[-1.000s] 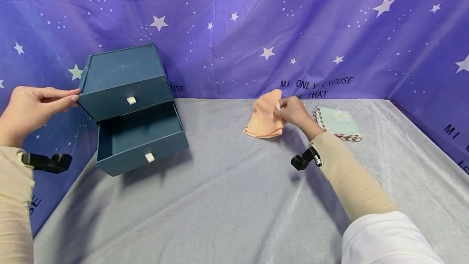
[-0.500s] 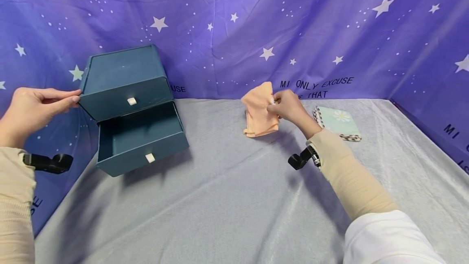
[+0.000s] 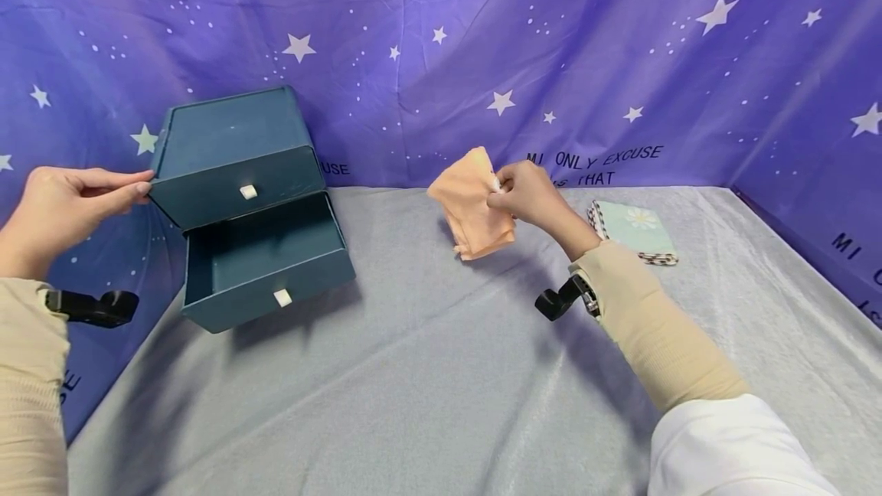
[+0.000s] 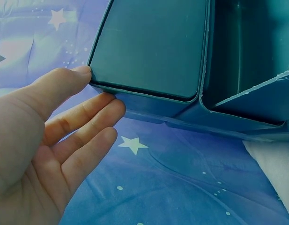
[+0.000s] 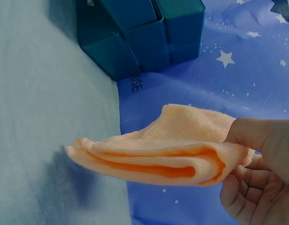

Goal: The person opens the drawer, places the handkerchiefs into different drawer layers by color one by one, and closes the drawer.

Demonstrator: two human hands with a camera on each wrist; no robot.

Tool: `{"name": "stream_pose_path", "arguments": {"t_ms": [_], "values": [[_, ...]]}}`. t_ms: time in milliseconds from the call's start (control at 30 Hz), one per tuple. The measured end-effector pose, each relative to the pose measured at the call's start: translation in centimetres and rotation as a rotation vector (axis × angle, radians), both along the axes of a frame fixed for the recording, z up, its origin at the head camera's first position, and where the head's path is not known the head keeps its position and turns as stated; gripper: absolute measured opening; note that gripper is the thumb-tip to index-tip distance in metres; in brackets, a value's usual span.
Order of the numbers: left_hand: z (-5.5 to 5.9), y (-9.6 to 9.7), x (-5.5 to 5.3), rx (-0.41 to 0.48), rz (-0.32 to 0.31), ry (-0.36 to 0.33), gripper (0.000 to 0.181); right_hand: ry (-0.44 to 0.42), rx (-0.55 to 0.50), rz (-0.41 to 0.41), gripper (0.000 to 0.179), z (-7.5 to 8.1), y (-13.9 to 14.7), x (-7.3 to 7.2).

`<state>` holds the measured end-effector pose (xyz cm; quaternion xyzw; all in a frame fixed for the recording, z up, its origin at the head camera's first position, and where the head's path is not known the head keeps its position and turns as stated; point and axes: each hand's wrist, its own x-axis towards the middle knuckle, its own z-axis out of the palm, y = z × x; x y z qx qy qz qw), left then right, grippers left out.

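At the left stands a dark blue two-drawer box (image 3: 234, 125), its lower drawer (image 3: 269, 282) pulled out and its upper drawer pushed in. My left hand (image 3: 72, 205) pinches the upper front corner of the box between thumb and fingertips; the left wrist view shows the thumb (image 4: 71, 77) on its edge. My right hand (image 3: 530, 194) grips a folded peach towel (image 3: 472, 205) by one side, thumb on top. The towel's folded layers (image 5: 158, 164) droop in the right wrist view, over a shadow on the table.
A mint green folded cloth (image 3: 637, 228) with a daisy and checked border lies right of my right hand. Grey cloth (image 3: 413, 373) covers the table. A purple star-patterned curtain (image 3: 413, 44) hangs behind and along both sides.
My right hand has moved left with the peach towel, which has lifted and tilted. My left hand and the drawer box have stayed in place.
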<state>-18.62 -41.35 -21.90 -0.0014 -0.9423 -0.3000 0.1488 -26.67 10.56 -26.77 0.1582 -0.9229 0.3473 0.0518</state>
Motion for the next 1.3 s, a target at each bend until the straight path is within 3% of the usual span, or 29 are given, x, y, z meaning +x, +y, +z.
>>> {"name": "stream_pose_path", "arguments": {"t_ms": [367, 800, 1300], "values": [[-0.8, -1.4, -0.9, 0.010, -0.019, -0.004, 0.038, 0.041, 0.024, 0.051, 0.004, 1.3, -1.2, 0.8], [0.1, 0.3, 0.3, -0.011, 0.001, -0.005, 0.038, 0.062, 0.032, 0.091, 0.008, 2.6, -2.8, 1.6], [-0.2, -0.3, -0.1, 0.015, -0.024, 0.010, 0.040, 0.070, 0.005, 0.164, 0.007, 4.1, -5.1, 2.3]]}}
